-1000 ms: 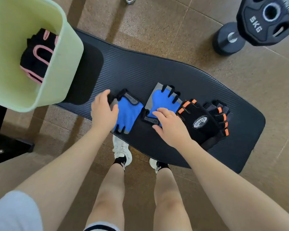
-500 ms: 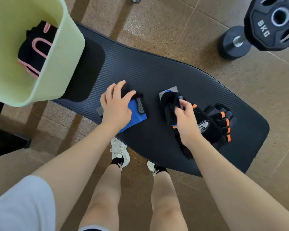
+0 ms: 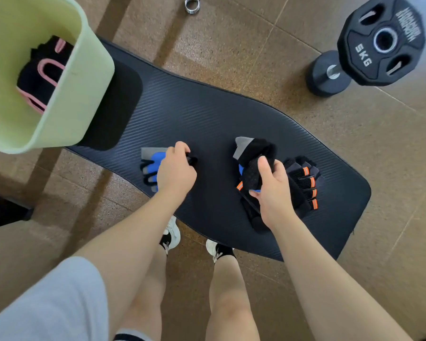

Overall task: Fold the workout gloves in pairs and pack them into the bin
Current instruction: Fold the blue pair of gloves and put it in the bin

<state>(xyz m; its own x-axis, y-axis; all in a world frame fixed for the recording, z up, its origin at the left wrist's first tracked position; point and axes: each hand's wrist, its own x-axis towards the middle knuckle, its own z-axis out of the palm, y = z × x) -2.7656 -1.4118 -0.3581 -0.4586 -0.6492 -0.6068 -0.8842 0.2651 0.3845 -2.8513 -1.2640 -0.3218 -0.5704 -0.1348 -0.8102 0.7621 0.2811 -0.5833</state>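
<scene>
On the black mat my left hand grips the wrist end of a blue and grey glove lying palm up, fingers toward the mat's near edge. My right hand holds the second blue glove lifted and turned black side out, with only slivers of blue showing. Under and right of it lies a black pair with orange stripes. The pale green bin stands at the far left end of the mat, with a black and pink pair inside.
A 5 kg weight plate and a dumbbell stand on the brown tiled floor at the upper right. A metal spring collar lies on the floor at the top. My legs and white shoes are below the mat's near edge.
My left hand turned its blue glove over and slid it left. My right hand picked the other blue glove up from the mat and flipped it black side out.
</scene>
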